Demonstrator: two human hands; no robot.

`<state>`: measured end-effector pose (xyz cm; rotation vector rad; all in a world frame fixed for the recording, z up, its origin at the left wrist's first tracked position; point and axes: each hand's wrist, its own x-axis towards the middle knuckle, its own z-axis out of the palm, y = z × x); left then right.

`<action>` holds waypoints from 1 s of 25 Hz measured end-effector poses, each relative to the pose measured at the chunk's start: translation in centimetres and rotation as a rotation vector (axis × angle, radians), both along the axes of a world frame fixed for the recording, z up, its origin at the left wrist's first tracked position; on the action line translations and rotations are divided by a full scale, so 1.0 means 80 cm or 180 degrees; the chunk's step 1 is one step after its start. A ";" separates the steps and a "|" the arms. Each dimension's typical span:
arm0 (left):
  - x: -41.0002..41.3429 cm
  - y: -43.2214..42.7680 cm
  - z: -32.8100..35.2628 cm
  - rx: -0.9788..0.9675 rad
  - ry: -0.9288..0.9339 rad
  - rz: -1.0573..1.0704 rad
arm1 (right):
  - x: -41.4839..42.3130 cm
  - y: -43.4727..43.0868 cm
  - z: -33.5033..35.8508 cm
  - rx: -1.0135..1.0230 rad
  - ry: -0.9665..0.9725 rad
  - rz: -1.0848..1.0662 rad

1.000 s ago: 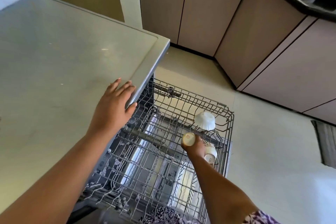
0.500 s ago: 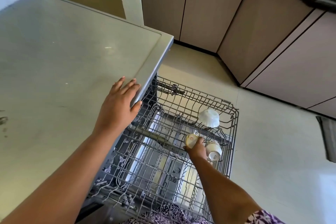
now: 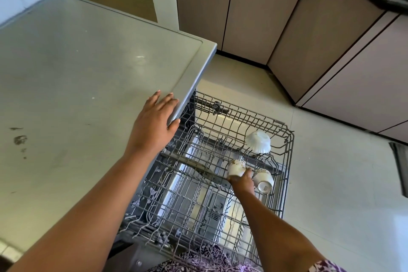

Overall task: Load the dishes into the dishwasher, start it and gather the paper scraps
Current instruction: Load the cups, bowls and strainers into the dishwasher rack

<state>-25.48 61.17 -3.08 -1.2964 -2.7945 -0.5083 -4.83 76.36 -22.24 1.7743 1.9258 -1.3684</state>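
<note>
Left hand (image 3: 154, 123) lies flat on the dishwasher top (image 3: 88, 84), fingers straight and close together, thumb over its front edge. Right hand (image 3: 242, 181) is inside the pulled-out wire rack (image 3: 198, 183), fingers curled round a small patterned cup (image 3: 235, 166). A second cup (image 3: 263, 180) lies tilted just right of that hand. A white bowl (image 3: 258, 141) sits upturned behind, near the far rim. Pale floor (image 3: 342, 194) lies beyond the rack's right rim.
</note>
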 end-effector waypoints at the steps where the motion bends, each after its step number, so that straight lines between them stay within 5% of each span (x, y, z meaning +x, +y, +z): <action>1: 0.000 0.000 0.001 -0.0001 -0.0008 0.0006 | 0.002 0.000 -0.001 0.0035 -0.0033 0.0061; 6: 0.002 -0.001 0.002 -0.0023 -0.0008 0.0017 | 0.007 -0.001 -0.006 0.0048 -0.0036 0.0152; 16: -0.001 0.002 -0.003 0.0016 -0.0014 0.0030 | -0.019 0.000 -0.024 0.0017 0.0196 -0.1111; 25: 0.000 0.001 0.000 -0.0015 -0.0017 0.0029 | 0.000 0.018 0.010 0.1325 -0.0160 -0.0216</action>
